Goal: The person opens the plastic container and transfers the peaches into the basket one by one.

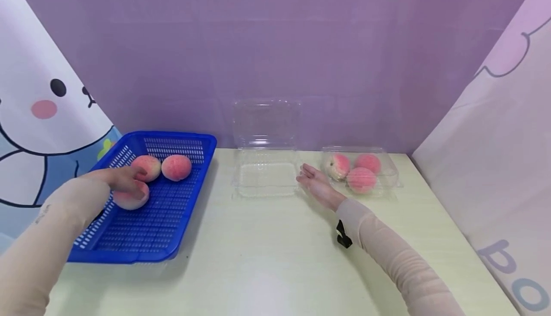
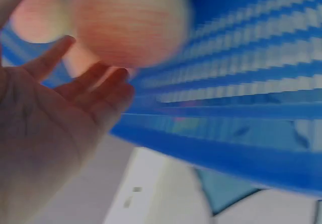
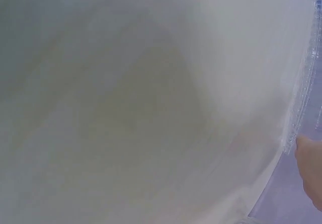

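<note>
My left hand (image 1: 117,178) reaches over the left side of a blue plastic basket (image 1: 187,225). Below its fingers sits a pink and cream peach (image 1: 130,201); two more, a partly covered peach (image 1: 148,167) and a pinker peach (image 1: 176,168), lie farther back. In the left wrist view the fingers are spread, with fingertips right at a large peach (image 2: 131,22). My right hand (image 1: 318,187) has straight fingers beside the right edge of a clear plastic clamshell box (image 1: 267,179). This box's lid (image 1: 267,120) stands upright, and no fruit lies inside.
A second clear clamshell box (image 1: 391,175) with three peaches (image 1: 361,180) stands right of my right hand. A purple cloth (image 1: 275,43) hangs behind the pale table (image 1: 258,254). Printed cloths (image 1: 495,163) close off both sides.
</note>
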Action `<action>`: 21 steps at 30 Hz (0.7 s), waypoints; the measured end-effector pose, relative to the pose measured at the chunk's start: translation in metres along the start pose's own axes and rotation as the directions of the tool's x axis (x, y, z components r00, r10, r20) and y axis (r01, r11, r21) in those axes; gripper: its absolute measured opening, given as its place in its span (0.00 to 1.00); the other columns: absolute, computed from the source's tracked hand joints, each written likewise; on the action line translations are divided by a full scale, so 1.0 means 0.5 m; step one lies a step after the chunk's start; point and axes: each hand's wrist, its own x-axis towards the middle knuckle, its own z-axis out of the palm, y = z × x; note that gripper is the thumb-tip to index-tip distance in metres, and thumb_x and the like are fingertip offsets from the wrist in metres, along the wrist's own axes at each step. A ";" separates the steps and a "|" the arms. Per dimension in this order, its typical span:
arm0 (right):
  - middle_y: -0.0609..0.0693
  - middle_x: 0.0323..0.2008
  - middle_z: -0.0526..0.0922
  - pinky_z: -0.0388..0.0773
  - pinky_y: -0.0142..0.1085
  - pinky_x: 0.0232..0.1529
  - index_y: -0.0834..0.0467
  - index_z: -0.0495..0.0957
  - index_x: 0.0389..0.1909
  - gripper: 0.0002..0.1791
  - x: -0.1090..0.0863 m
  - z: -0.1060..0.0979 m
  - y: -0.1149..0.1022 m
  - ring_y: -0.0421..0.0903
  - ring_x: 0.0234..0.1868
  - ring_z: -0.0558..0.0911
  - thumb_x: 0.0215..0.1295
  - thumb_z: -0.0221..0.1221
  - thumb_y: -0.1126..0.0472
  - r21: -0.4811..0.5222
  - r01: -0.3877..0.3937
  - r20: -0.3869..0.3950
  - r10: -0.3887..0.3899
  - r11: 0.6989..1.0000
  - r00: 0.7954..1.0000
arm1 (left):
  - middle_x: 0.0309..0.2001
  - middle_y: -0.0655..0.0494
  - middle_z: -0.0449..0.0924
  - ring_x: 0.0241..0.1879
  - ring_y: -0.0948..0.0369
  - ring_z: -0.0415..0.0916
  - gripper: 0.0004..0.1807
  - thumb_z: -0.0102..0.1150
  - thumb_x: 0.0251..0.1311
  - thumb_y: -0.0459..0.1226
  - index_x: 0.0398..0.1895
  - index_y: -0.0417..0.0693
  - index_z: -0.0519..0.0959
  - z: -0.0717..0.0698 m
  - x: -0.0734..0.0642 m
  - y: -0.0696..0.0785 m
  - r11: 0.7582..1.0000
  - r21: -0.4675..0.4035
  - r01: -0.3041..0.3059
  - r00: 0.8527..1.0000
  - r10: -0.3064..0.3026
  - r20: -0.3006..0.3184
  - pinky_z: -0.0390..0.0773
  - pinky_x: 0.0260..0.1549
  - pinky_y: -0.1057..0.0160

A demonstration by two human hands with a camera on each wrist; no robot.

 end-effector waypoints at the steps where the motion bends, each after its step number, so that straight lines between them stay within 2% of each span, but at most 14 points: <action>1: 0.52 0.72 0.45 0.50 0.43 0.69 0.59 0.39 0.71 0.38 0.000 0.000 0.000 0.50 0.72 0.48 0.67 0.50 0.62 -0.001 0.001 -0.003 -0.001 1.000 1.000 | 0.58 0.23 0.55 0.57 0.32 0.53 0.44 0.61 0.52 0.43 0.62 0.24 0.50 -0.001 -0.001 0.014 0.999 0.038 -0.030 0.999 0.031 -0.033 0.54 0.56 0.33; 2: 0.51 0.72 0.45 0.50 0.42 0.69 0.59 0.39 0.71 0.39 0.000 -0.001 0.000 0.50 0.72 0.48 0.66 0.50 0.62 0.005 0.000 -0.007 0.000 1.000 1.000 | 0.57 0.23 0.57 0.57 0.32 0.55 0.43 0.61 0.51 0.43 0.61 0.24 0.53 -0.001 -0.002 0.028 0.995 0.080 -0.054 0.995 0.061 -0.078 0.56 0.56 0.34; 4: 0.52 0.72 0.45 0.51 0.42 0.69 0.59 0.39 0.71 0.39 0.000 0.000 0.000 0.50 0.72 0.49 0.66 0.50 0.62 0.010 0.005 -0.004 -0.005 1.000 1.000 | 0.55 0.24 0.63 0.56 0.32 0.59 0.39 0.60 0.51 0.45 0.58 0.25 0.59 -0.001 -0.005 0.056 0.976 0.193 -0.099 0.974 0.135 -0.183 0.59 0.54 0.34; 5: 0.52 0.72 0.45 0.51 0.42 0.69 0.59 0.39 0.71 0.39 -0.001 0.000 0.000 0.51 0.72 0.49 0.66 0.50 0.62 0.014 0.007 -0.001 -0.007 1.000 1.000 | 0.56 0.24 0.63 0.57 0.31 0.58 0.40 0.60 0.52 0.47 0.59 0.26 0.60 -0.001 -0.007 0.072 0.971 0.219 -0.095 0.964 0.145 -0.223 0.58 0.54 0.33; 6: 0.53 0.72 0.44 0.51 0.43 0.69 0.60 0.39 0.71 0.39 -0.001 0.001 -0.001 0.51 0.72 0.49 0.66 0.50 0.63 0.016 0.008 0.000 -0.008 1.000 1.000 | 0.55 0.26 0.66 0.56 0.33 0.61 0.38 0.59 0.52 0.48 0.58 0.28 0.63 0.001 -0.009 0.088 0.962 0.251 -0.110 0.945 0.179 -0.272 0.60 0.54 0.34; 7: 0.53 0.72 0.45 0.51 0.43 0.69 0.60 0.39 0.71 0.39 -0.002 0.002 0.000 0.51 0.71 0.49 0.66 0.50 0.63 0.017 0.010 -0.001 -0.010 1.000 1.000 | 0.57 0.27 0.65 0.58 0.33 0.59 0.38 0.56 0.55 0.50 0.60 0.29 0.62 0.003 -0.013 0.107 0.962 0.251 -0.108 0.937 0.183 -0.297 0.58 0.55 0.34; 9: 0.53 0.72 0.44 0.51 0.43 0.69 0.60 0.39 0.71 0.38 -0.004 0.004 0.000 0.52 0.71 0.50 0.67 0.50 0.63 0.011 0.010 0.000 -0.010 1.000 1.000 | 0.57 0.31 0.67 0.59 0.35 0.60 0.36 0.53 0.57 0.51 0.61 0.34 0.63 0.010 -0.018 0.146 0.959 0.257 -0.118 0.920 0.203 -0.336 0.58 0.56 0.34; 11: 0.53 0.72 0.45 0.51 0.42 0.69 0.60 0.40 0.71 0.38 -0.005 0.005 0.000 0.52 0.71 0.51 0.67 0.50 0.62 0.010 0.005 -0.011 -0.005 1.000 1.000 | 0.58 0.34 0.68 0.60 0.37 0.60 0.35 0.52 0.59 0.51 0.62 0.36 0.64 0.024 -0.023 0.189 0.957 0.252 -0.145 0.908 0.230 -0.351 0.57 0.57 0.35; 12: 0.54 0.72 0.45 0.51 0.42 0.69 0.60 0.41 0.71 0.37 -0.006 0.006 0.000 0.52 0.71 0.52 0.67 0.50 0.62 0.009 0.003 -0.016 -0.003 1.000 1.000 | 0.57 0.35 0.70 0.59 0.38 0.63 0.32 0.53 0.59 0.48 0.61 0.36 0.65 0.033 -0.023 0.210 0.948 0.268 -0.172 0.894 0.264 -0.362 0.60 0.57 0.37; 15: 0.55 0.72 0.45 0.51 0.42 0.69 0.61 0.41 0.71 0.37 -0.008 0.005 0.001 0.52 0.71 0.51 0.67 0.49 0.62 0.005 0.000 -0.022 0.000 1.000 1.000 | 0.55 0.37 0.73 0.55 0.41 0.69 0.29 0.57 0.57 0.43 0.58 0.35 0.68 0.065 -0.024 0.270 0.916 0.344 -0.207 0.869 0.333 -0.365 0.68 0.53 0.42; 18: 0.55 0.72 0.44 0.51 0.43 0.69 0.62 0.40 0.71 0.36 -0.009 0.002 0.002 0.53 0.71 0.51 0.68 0.48 0.62 -0.002 0.000 -0.026 0.000 1.000 1.000 | 0.50 0.39 0.77 0.50 0.45 0.74 0.25 0.58 0.56 0.40 0.54 0.35 0.72 0.096 -0.013 0.322 0.881 0.412 -0.233 0.862 0.383 -0.331 0.74 0.48 0.47; 20: 0.56 0.72 0.44 0.51 0.43 0.69 0.63 0.40 0.70 0.36 -0.009 0.000 0.002 0.53 0.71 0.51 0.68 0.47 0.62 -0.002 0.002 -0.030 -0.002 1.000 1.000 | 0.46 0.41 0.79 0.46 0.47 0.76 0.21 0.58 0.55 0.39 0.50 0.36 0.75 0.114 -0.002 0.351 0.865 0.446 -0.233 0.881 0.382 -0.281 0.75 0.46 0.50; 21: 0.56 0.72 0.44 0.51 0.44 0.69 0.63 0.40 0.70 0.36 -0.009 -0.001 0.002 0.53 0.71 0.51 0.68 0.47 0.62 -0.004 0.002 -0.033 -0.002 1.000 0.999 | 0.44 0.42 0.80 0.43 0.48 0.77 0.19 0.58 0.55 0.39 0.47 0.37 0.75 0.121 0.003 0.364 0.864 0.446 -0.233 0.894 0.371 -0.250 0.76 0.44 0.51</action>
